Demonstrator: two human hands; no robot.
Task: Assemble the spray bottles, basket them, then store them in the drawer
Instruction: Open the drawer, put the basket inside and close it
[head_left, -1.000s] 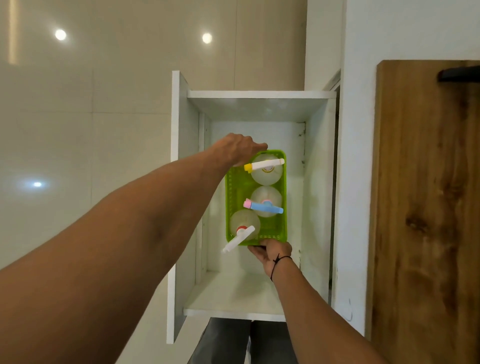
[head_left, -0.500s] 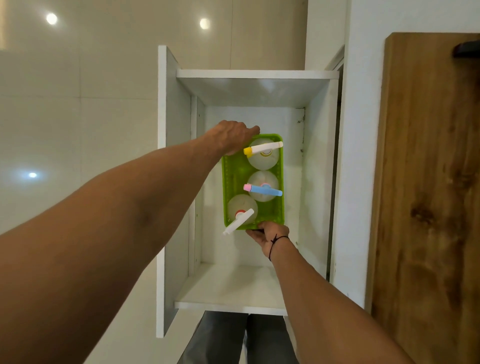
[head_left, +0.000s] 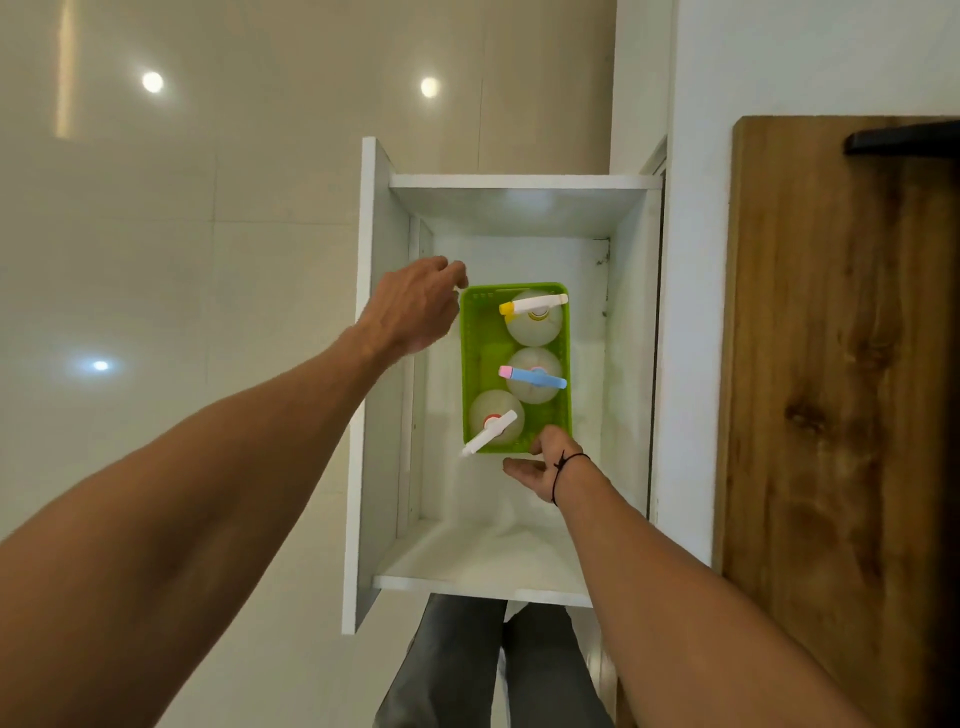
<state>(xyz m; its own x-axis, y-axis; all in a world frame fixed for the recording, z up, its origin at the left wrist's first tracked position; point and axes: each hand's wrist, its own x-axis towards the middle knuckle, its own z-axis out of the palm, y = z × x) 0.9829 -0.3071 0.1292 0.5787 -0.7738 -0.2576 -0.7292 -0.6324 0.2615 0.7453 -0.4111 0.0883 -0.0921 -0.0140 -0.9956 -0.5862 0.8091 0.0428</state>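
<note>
A green plastic basket rests on the floor of an open white drawer. Three clear spray bottles stand in it: one with a yellow-tipped white head at the far end, one with a blue and pink head in the middle, one with a white head and red collar nearest me. My left hand hovers off the basket's far left corner, fingers loosely curled and holding nothing. My right hand is at the basket's near right corner, fingers spread, thumb close to the rim.
The drawer's white walls enclose the basket with room on every side. A wooden panel with a dark handle stands at the right. Pale glossy floor tiles lie to the left. My legs show below the drawer front.
The basket has settled onto the drawer floor. My left hand has come off its far corner and drawn back to the left. My right hand has loosened from the near end.
</note>
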